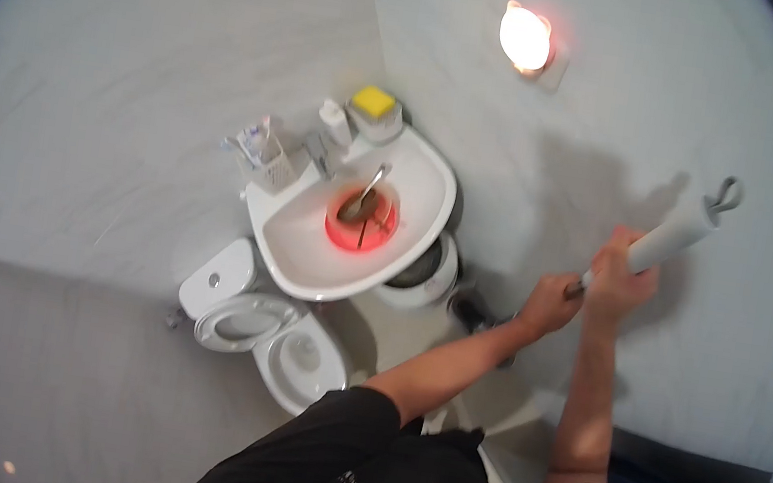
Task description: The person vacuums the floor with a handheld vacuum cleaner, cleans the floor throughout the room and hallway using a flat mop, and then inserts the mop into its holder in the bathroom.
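Both hands are on a long-handled tool on the right side of the head view. Its thick pale grip ends in a dark hanging loop at the upper right. My right hand is wrapped round the lower part of this grip. Just below and to the left, my left hand is closed round the thinner dark shaft. Where the tool's lower end lies cannot be made out. In the white sink stands a red-rimmed round container with a spoon-like utensil in it.
A toilet with its lid raised stands below the sink. A white bin is under the sink's right side. A yellow sponge, white bottle and toothbrush basket sit behind it. A lit lamp is on the wall.
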Motion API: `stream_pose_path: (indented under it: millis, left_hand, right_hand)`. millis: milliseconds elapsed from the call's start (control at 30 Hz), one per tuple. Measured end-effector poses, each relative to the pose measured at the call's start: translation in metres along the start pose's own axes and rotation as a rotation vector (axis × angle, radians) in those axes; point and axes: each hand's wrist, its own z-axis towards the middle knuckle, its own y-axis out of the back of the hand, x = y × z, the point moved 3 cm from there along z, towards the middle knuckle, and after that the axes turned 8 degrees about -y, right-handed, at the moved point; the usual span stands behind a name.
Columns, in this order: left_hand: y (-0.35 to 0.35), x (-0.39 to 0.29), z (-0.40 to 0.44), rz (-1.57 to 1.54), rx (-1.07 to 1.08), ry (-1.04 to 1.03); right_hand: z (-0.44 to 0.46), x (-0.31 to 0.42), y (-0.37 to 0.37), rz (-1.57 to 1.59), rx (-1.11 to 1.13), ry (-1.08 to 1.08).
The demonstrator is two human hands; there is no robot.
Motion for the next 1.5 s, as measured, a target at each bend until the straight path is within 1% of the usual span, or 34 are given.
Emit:
stream_pose_path:
  millis: [67,100,167,200,267,300,333,367,400,433,500,533,600,700,767,800,833,867,900,933,967,1000,1033,1067,1133,1167,1200,1233,1267,1300,1333,1400,1467,1500]
  left_hand:
    - [0.004,0.019,-0.003,0.122,-0.034,-0.039]
    - [0.008,0.01,-0.009,0.118,-0.014,-0.043]
    - [0.023,-0.002,0.017,0.058,0.027,0.123]
    - [0.025,-0.013,0.032,0.054,0.037,0.08]
    - [0.03,-0.035,0.052,-0.062,-0.136,-0.089]
    - [0.036,-0.035,0.062,0.08,-0.091,-0.212]
    - [0.036,-0.034,0.074,0.07,-0.083,-0.231]
    - [0.041,-0.038,0.084,0.161,-0.095,-0.184]
    - [0.046,-0.044,0.089,0.252,-0.107,-0.128]
    - [0.049,-0.051,0.095,0.244,-0.096,-0.136]
    - [0.056,-0.068,0.101,0.046,-0.094,0.081]
    - [0.059,-0.066,0.103,0.042,-0.082,0.079]
    - [0.064,-0.054,0.108,0.179,-0.156,-0.107]
    - [0.072,-0.047,0.113,0.199,-0.153,-0.058]
    - [0.078,-0.028,0.117,0.232,-0.208,-0.036]
    - [0.08,-0.018,0.118,0.211,-0.219,-0.042]
    - [0.083,-0.013,0.119,0.208,-0.195,-0.033]
    - [0.087,0.005,0.12,0.392,-0.234,-0.175]
    - [0.088,-0.004,0.113,0.402,-0.218,-0.248]
    - [0.092,-0.007,0.107,0.298,-0.201,-0.109]
    - [0.093,-0.025,0.086,0.445,-0.339,-0.093]
    - [0.093,-0.043,0.065,0.187,-0.33,0.018]
    - [0.08,-0.079,0.043,0.092,-0.362,-0.029]
    - [0.063,-0.114,0.018,-0.163,-0.309,-0.003]
    - [0.027,-0.176,-0.025,-0.644,0.127,0.044]
    - [0.01,-0.211,-0.046,-0.858,0.362,0.113]
    - [-0.01,-0.243,-0.06,-1.028,0.696,0.06]
    - [-0.022,-0.273,-0.075,-1.196,1.023,-0.012]
    - [-0.031,-0.306,-0.088,-1.357,1.235,-0.002]
    - [-0.04,-0.335,-0.099,-1.515,1.451,0.007]
    - [-0.051,-0.356,-0.108,-1.7,1.775,0.057]
    - [-0.03,-0.394,-0.168,-2.226,1.444,0.692]
    - [-0.047,-0.449,-0.202,-2.398,1.335,0.485]
    - [-0.058,-0.457,-0.211,-2.397,1.356,0.495]
  right_hand:
    - [0.0,-0.009,-0.007,-0.098,0.031,-0.053]
    - [-0.007,-0.012,-0.007,-0.097,0.011,-0.049]
    - [0.009,0.001,-0.033,-0.15,0.053,0.095]
    - [0.016,0.017,-0.04,-0.136,0.04,0.136]
    - [0.024,0.034,-0.052,-0.394,0.19,-0.071]
    - [0.025,0.03,-0.054,-0.396,0.178,-0.058]
    - [0.029,0.021,-0.061,-0.368,0.2,0.14]
    - [0.03,0.02,-0.065,-0.341,0.215,0.333]
    - [0.021,0.032,-0.062,-0.346,0.198,0.337]
    - [0.006,0.046,-0.056,-0.379,0.171,0.388]
    - [-0.022,0.053,-0.038,-0.416,0.134,0.439]
    - [-0.034,0.047,-0.024,-0.433,0.157,0.405]
    - [-0.063,0.033,0.006,-0.47,0.19,0.315]
    - [-0.118,-0.01,0.063,-0.563,0.247,0.14]
    - [-0.16,-0.033,0.106,-0.607,0.28,-0.016]
    - [-0.181,-0.042,0.133,-0.628,0.229,-0.051]
    - [-0.207,-0.053,0.16,-0.685,0.276,-0.214]
    - [-0.237,-0.066,0.189,-0.728,0.314,-0.38]
    - [-0.27,-0.08,0.225,-0.741,0.24,-0.423]
    - [-0.31,-0.101,0.263,-0.819,0.198,-0.524]
    - [-0.352,-0.114,0.3,-0.888,0.153,-0.625]
    - [-0.397,-0.121,0.335,-0.944,0.067,-0.733]
    - [-0.436,-0.12,0.364,-0.99,-0.024,-0.843]
    - [-0.47,-0.113,0.384,-0.945,-0.156,-1.001]
    - [-0.521,-0.103,0.417,-0.855,-0.524,-1.174]
    - [-0.53,-0.093,0.421,-0.877,-0.699,-1.089]
    - [-0.525,-0.083,0.424,-0.904,-0.867,-0.991]
    - [-0.518,-0.083,0.433,-0.674,-0.913,-0.988]
    - [-0.513,-0.096,0.444,-0.62,-0.939,-0.925]
    - [-0.501,-0.103,0.449,-0.633,-0.905,-0.863]
    - [-0.463,-0.068,0.421,-0.413,-0.957,-0.782]
    - [-0.477,-0.112,0.433,-0.317,-1.021,-0.629]
    - [-0.474,-0.101,0.424,-0.297,-0.929,-0.549]
    - [-0.472,-0.095,0.426,-0.288,-0.943,-0.541]
